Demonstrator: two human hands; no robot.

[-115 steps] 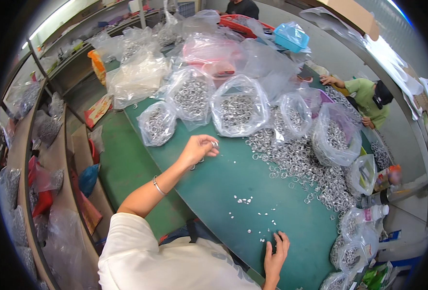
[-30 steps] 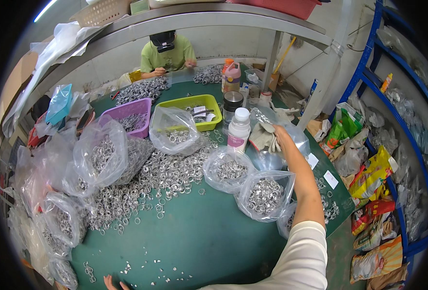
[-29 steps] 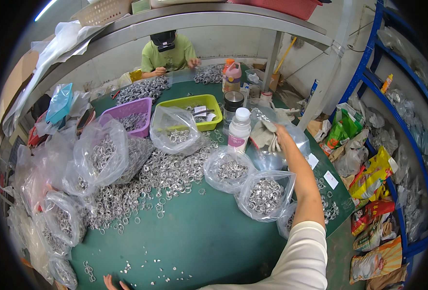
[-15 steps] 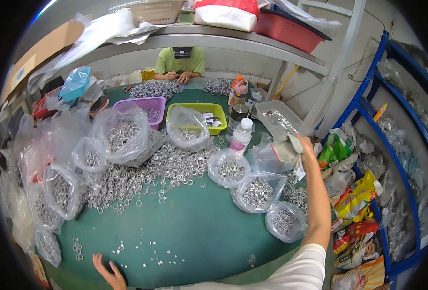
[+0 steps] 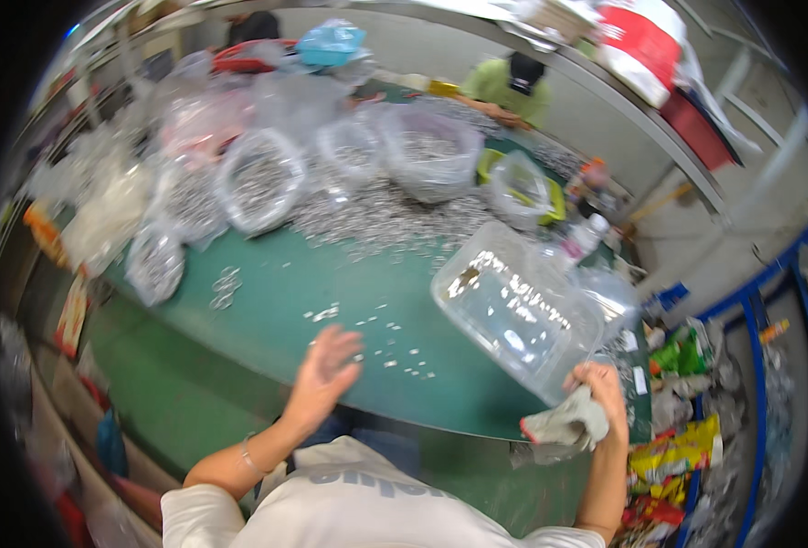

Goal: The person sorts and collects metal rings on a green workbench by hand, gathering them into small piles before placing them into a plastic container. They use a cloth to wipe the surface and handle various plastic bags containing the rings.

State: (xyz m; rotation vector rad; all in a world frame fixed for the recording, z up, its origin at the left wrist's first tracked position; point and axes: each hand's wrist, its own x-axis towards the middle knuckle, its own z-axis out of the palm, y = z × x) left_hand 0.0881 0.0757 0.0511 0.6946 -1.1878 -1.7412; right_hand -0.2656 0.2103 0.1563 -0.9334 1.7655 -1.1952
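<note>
My right hand (image 5: 603, 391) grips the near corner of a clear plastic tub (image 5: 518, 347), with a pale grey cloth (image 5: 564, 426), perhaps a work glove, bunched in the same hand. The tub tilts over the right part of the green table (image 5: 267, 315); small white pieces (image 5: 521, 290) are scattered along its far side. My left hand (image 5: 327, 373), slightly blurred, hangs at the table's near edge with fingers apart and nothing in it. Just beyond it, small white bits (image 5: 393, 350) lie loose on the tabletop. A few metal rings (image 5: 226, 289) sit farther left.
Clear bags of metal rings (image 5: 259, 183) line the far left, beside a loose heap of rings (image 5: 376, 217). A white bottle (image 5: 586, 236) stands beyond the tub. Another person (image 5: 509, 91) sits across the table. Blue shelving (image 5: 760, 365) stands right.
My right hand has brought the tub from the far right toward me, over the table, still holding the cloth. My left hand has lifted with fingers spread. The view has swung round.
</note>
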